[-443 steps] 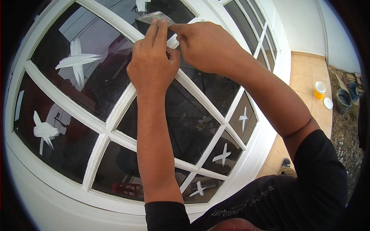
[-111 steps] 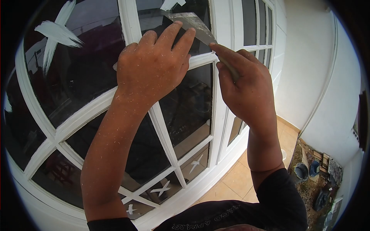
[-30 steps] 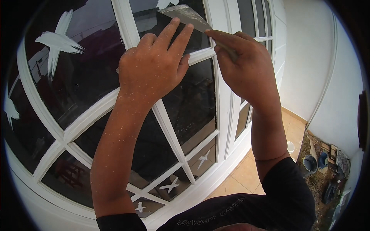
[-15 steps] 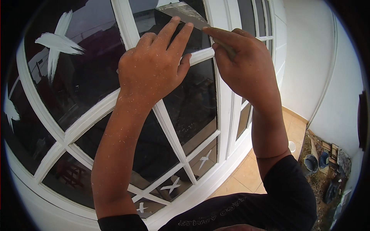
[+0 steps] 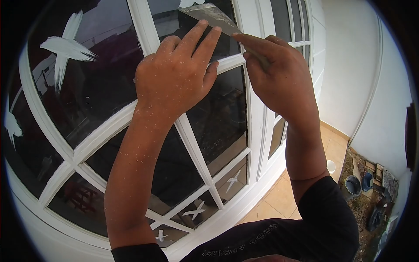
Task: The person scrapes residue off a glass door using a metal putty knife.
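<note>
My right hand [image 5: 279, 78] is wrapped round the handle of a flat metal scraper [image 5: 211, 18], its index finger stretched along the tool. The scraper's wide blade lies against a dark glass pane near the top, beside a white paint mark [image 5: 190, 3]. The fingertips of my left hand [image 5: 179, 72] rest on the blade's lower edge, fingers spread. Pale specks dot the left hand and forearm. Around the pane runs a white window frame [image 5: 194, 144].
Other panes bear white brushed crosses [image 5: 67, 48]. A white wall [image 5: 349, 65] stands at the right above floor tiles [image 5: 279, 196]. Outside on the ground are a bucket [image 5: 351, 186], a small white cup [image 5: 331, 167] and debris.
The scraper and both hands have shifted slightly right and down. More of the white paint mark shows above the blade.
</note>
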Motion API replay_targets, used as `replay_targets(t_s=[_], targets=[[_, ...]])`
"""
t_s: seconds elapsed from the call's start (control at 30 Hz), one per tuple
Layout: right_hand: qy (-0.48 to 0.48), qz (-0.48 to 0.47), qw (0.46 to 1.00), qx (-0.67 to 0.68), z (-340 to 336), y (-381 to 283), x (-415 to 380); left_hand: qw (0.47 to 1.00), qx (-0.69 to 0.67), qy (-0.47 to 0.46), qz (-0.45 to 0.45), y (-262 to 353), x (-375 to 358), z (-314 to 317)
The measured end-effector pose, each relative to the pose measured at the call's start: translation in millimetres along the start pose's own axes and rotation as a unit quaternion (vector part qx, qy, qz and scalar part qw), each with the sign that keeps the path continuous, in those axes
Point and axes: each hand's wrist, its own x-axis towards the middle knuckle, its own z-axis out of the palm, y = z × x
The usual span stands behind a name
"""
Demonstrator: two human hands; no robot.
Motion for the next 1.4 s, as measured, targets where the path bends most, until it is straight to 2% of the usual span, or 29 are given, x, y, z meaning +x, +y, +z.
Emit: replay_targets(t_s=[0.67, 0.9, 1.0, 1.07, 1.4], targets=[[-0.013, 0.013, 1.000, 0.001, -1, 4, -3, 1.000, 0.021, -0.021, 0.004, 2, -1, 1], [0.011, 0.002, 1.000, -0.002, 2, 5, -3, 1.000, 0.018, -0.020, 0.002, 2, 0, 1], [-0.016, 0.013, 1.000, -0.005, -2, 5, -2, 0.999, 0.028, -0.018, 0.005, 0, -1, 2], [0.011, 0.002, 1.000, -0.002, 4, 4, 0, 1.000, 0.020, -0.018, 0.004, 1, 0, 1], [0.012, -0.007, 1.000, 0.017, 2, 1, 2, 1.000, 0.015, -0.004, 0.002, 1, 1, 0]])
